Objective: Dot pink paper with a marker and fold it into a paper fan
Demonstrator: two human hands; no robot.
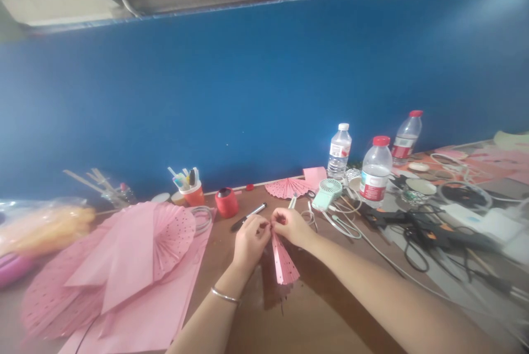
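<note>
A pleated pink paper fan (283,263), dotted with small holes, hangs with its narrow end up between my hands and its wider end toward me. My left hand (250,238), with a silver bangle on the wrist, pinches at that narrow end. From the other side my right hand (289,225) closes its thumb and fingers on the same tip. The fingertips meet there and hide the exact grip. Just beyond my left hand a black-and-silver pen (249,216) lies on the brown table (248,318).
At left, pink paper sheets and fans (132,260) are piled. Behind stand a cup of pens (192,194) and a red round object (226,203). A mint handheld fan (328,194), bottles (375,172) and tangled cables (413,249) crowd the right. A blue partition (231,95) bounds the back.
</note>
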